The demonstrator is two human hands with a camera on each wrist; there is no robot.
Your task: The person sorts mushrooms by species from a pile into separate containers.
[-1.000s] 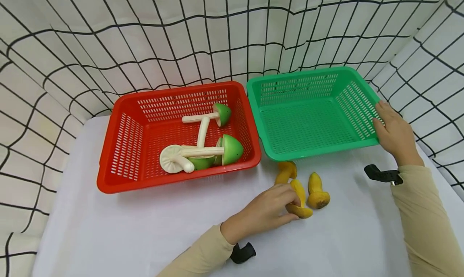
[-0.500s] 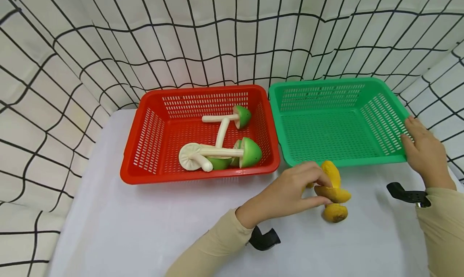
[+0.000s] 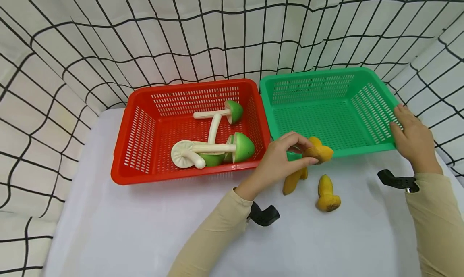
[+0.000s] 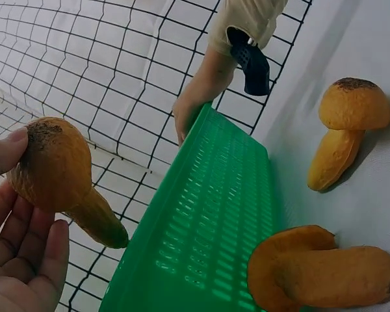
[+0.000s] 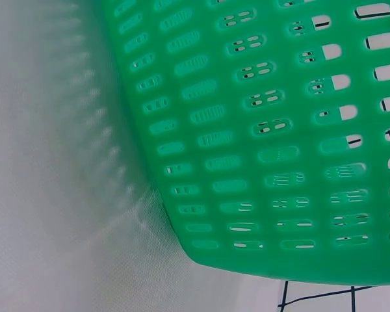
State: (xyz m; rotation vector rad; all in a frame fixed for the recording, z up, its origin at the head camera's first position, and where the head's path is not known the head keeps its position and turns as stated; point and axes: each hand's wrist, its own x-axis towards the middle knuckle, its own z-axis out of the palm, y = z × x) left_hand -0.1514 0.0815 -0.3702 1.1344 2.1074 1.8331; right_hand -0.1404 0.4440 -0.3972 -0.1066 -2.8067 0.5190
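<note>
My left hand pinches a yellow toy mushroom by its cap at the near rim of the green basket. In the left wrist view, the held mushroom's stem slants down toward the basket rim. My right hand holds the basket's right end, thumb at the rim; the right wrist view shows the basket wall but no fingers. A second yellow mushroom lies on the table. Another yellow mushroom lies close to the basket's near side, partly hidden by my left hand in the head view.
To the left stands a red basket touching the green one, with several green-capped white mushrooms inside. A white cloth covers the table. Behind and at both sides hangs a white sheet with black netting.
My left hand has lifted the yellow mushroom from the table up to the green basket's near rim. The right hand has stayed at the basket's right end. The head view has shifted.
</note>
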